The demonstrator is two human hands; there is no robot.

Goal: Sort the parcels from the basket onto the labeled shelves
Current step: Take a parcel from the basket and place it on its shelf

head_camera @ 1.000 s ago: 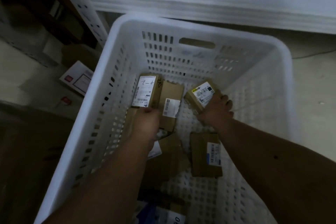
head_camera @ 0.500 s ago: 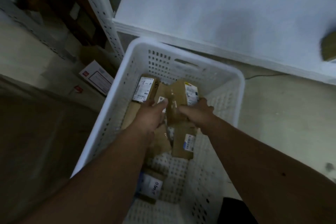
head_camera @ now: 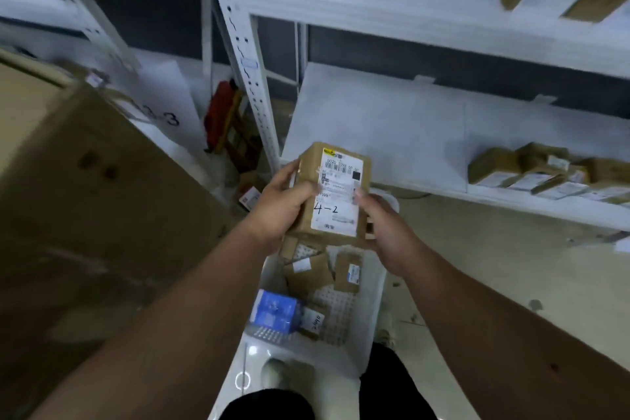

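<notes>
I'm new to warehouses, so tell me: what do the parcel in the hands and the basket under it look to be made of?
The parcel looks like matte brown cardboard, with a white paper label, printed and handwritten. The basket looks like white moulded plastic: smooth walls and a perforated floor.

Two hands [head_camera: 283,204] [head_camera: 385,232] share one parcel [head_camera: 335,191] marked 4-2; one white basket [head_camera: 373,310] carries at least four brown parcels [head_camera: 308,274] and one blue box [head_camera: 274,314]; one lower shelf [head_camera: 392,133] bears a cluster of parcels [head_camera: 545,170], too blurred to count.
</notes>
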